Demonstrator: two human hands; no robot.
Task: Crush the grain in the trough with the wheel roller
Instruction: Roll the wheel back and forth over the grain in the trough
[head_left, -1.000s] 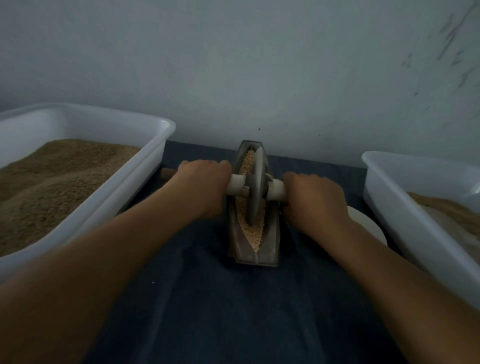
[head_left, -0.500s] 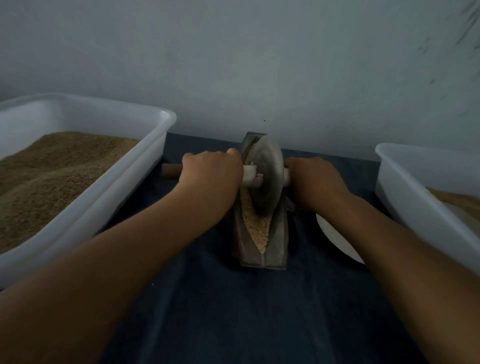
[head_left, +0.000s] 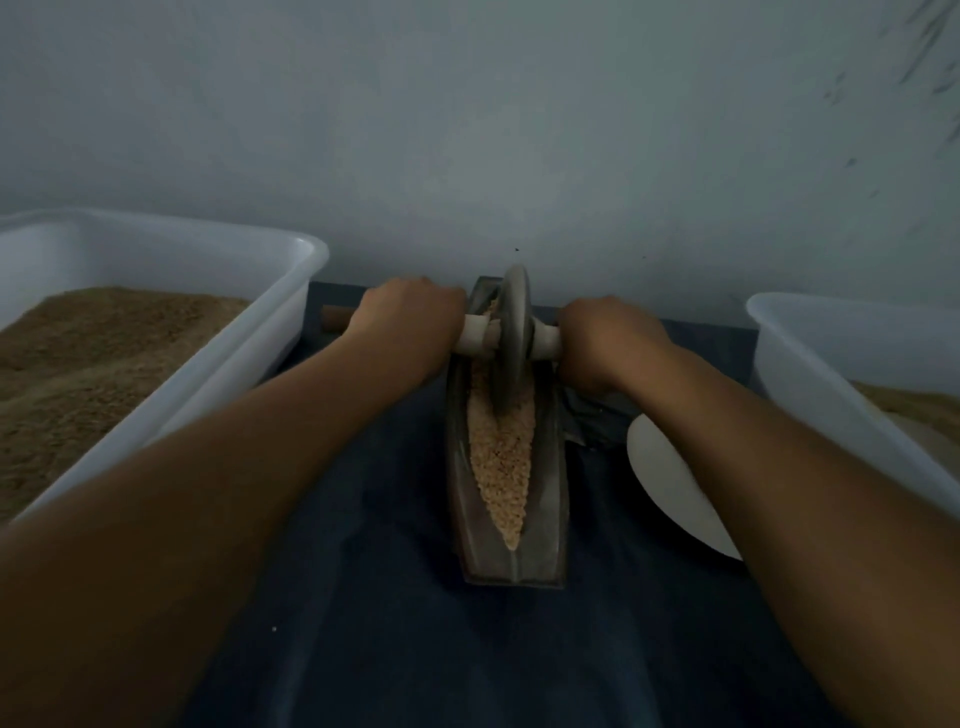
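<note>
While the wheel roller (head_left: 511, 332) sits at the trough's (head_left: 550, 467) far end, left hand (head_left: 410, 317) and right hand (head_left: 605, 338) each clench its axle; grain (head_left: 501, 457) fills the channel; disc looks heavy and rigid, best held close beside the wheel.

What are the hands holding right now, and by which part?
Both hold the wheel roller by its axle handle: the left hand grips the left end, the right hand the right end, with the disc between them over the trough.
</note>
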